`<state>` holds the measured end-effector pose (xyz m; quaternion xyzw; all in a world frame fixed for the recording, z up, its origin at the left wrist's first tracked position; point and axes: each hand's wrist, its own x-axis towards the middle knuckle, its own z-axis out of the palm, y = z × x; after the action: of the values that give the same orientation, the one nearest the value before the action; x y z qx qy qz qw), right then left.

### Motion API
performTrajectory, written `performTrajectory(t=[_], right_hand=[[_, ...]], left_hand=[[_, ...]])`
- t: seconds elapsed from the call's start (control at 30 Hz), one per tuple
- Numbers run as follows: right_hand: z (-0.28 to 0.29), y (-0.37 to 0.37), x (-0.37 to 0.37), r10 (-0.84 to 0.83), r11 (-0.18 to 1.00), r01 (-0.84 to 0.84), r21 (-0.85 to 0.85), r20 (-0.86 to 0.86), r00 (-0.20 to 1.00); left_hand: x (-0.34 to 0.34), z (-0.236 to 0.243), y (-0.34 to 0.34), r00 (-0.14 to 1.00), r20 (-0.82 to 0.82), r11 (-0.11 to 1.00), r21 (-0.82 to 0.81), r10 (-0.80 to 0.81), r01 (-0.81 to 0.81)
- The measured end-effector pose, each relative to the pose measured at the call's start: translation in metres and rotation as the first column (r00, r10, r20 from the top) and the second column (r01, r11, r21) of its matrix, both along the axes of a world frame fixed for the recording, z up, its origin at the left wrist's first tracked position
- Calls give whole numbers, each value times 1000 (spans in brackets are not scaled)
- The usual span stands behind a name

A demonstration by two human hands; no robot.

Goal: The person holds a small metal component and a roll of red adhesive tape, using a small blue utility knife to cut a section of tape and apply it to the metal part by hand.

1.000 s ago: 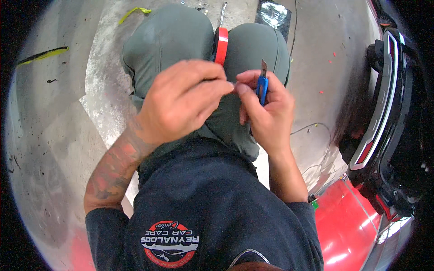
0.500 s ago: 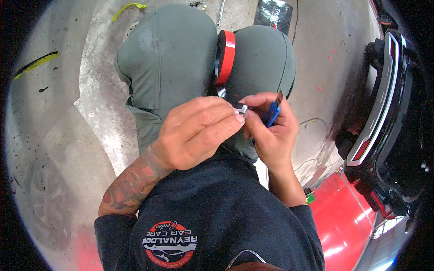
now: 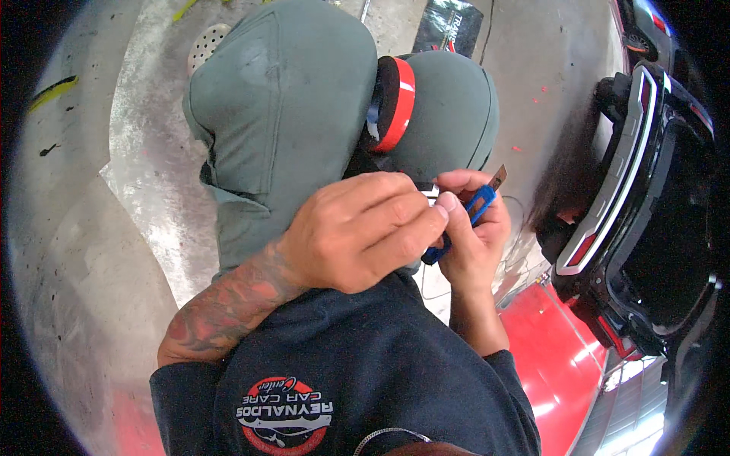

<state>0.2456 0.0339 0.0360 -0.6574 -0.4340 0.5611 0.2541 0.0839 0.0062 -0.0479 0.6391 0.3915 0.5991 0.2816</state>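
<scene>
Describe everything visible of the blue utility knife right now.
The utility knife has a slim blue body, seemingly plastic, with a bare metal blade extended from its upper end. It slants up and rightward across the right grip, which holds it and hides its middle; its blue lower end shows on the other side. The blade appears to touch nothing.

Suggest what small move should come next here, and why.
Perhaps lay down the blue knife: its bare blade sticks out above the right hand gripping it, while that hand and the left hand meet at a small black-and-white piece.
</scene>
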Motion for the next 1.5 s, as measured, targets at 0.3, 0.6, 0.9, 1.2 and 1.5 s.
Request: performTrajectory(t=[0.3,0.6,0.9,1.2,1.5], right_hand=[[3,9,4,-1,999,0,-33,-6,1000],[3,7,2,165,986,-167,-16,280,946],[12,1,-6,159,952,-130,-276,89,983],[-5,-19,-16,270,951,-215,-220,263,926],[2,-23,-17,55,993,-32,-113,204,977]], left_hand=[[1,-7,0,998,-69,987,-159,7,-18],[-8,-4,-1,987,162,977,-213,0,34],[-29,8,-1,998,16,928,-371,55,-45],[-62,12,7,725,-685,989,-145,-74,-36],[-65,8,38,769,-601,976,-151,-219,160]])
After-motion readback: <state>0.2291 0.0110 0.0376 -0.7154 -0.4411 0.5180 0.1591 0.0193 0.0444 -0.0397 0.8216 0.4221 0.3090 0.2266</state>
